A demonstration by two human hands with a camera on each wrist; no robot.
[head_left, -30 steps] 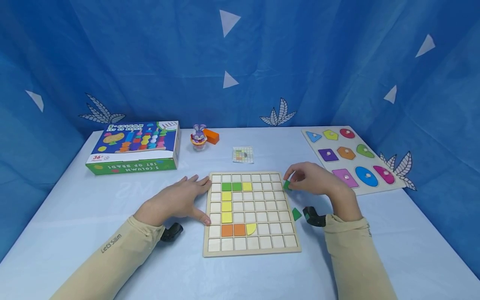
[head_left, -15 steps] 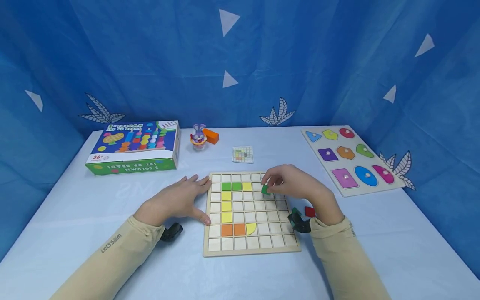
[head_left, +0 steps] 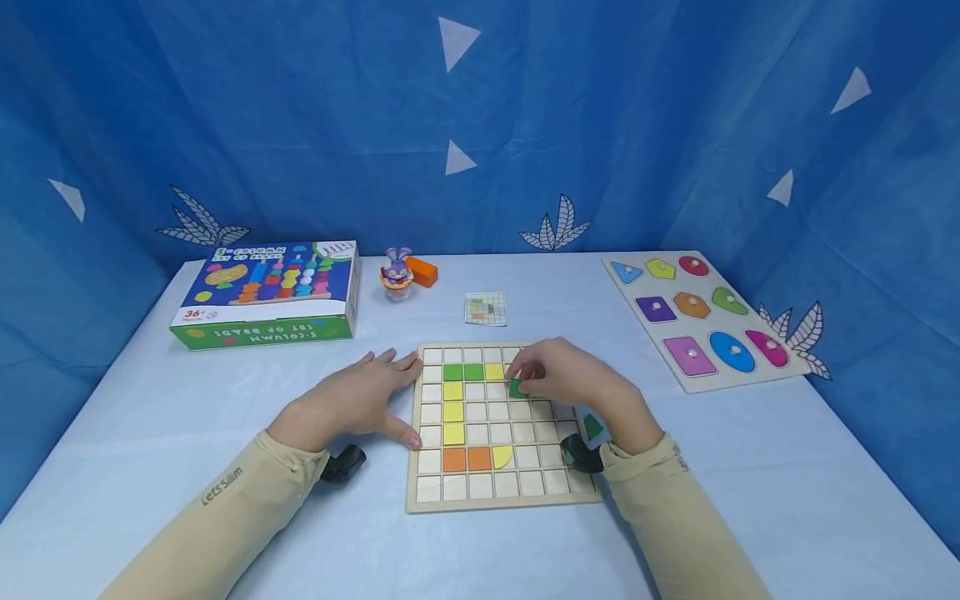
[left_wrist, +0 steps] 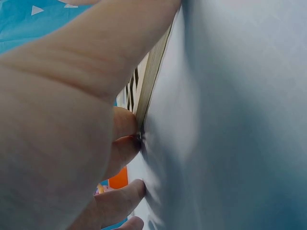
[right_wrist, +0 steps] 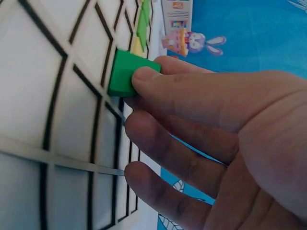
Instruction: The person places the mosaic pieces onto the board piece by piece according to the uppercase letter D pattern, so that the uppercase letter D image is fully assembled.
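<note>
The wooden grid board (head_left: pixel 504 505) lies flat at the middle of the table. My left hand (head_left: pixel 367 396) rests along its left edge with thumb and fingers spread, touching the side of the frame. Between thumb and fingertips, my right hand (head_left: pixel 570 375) pinches a green tile (right_wrist: pixel 125 72) close over the squares right of the yellow tile (head_left: pixel 494 372) in the upper row. Green tiles (head_left: pixel 463 373), more yellow ones (head_left: pixel 453 412), orange tiles (head_left: pixel 467 460) and a rounded yellow piece (head_left: pixel 502 457) sit in the grid.
Another green piece (head_left: pixel 592 427) lies by the board's right edge, partly beside my right wrist. Behind the board is a small pattern card (head_left: pixel 486 309). A bead-set box (head_left: pixel 266 296), a rabbit figure (head_left: pixel 397 273), an orange block (head_left: pixel 422 272) and a shape puzzle (head_left: pixel 690 321) stand around.
My right hand has carried the green tile from beside the board's right edge leftward over the grid, then slightly nearer. The left hand has stayed in place.
</note>
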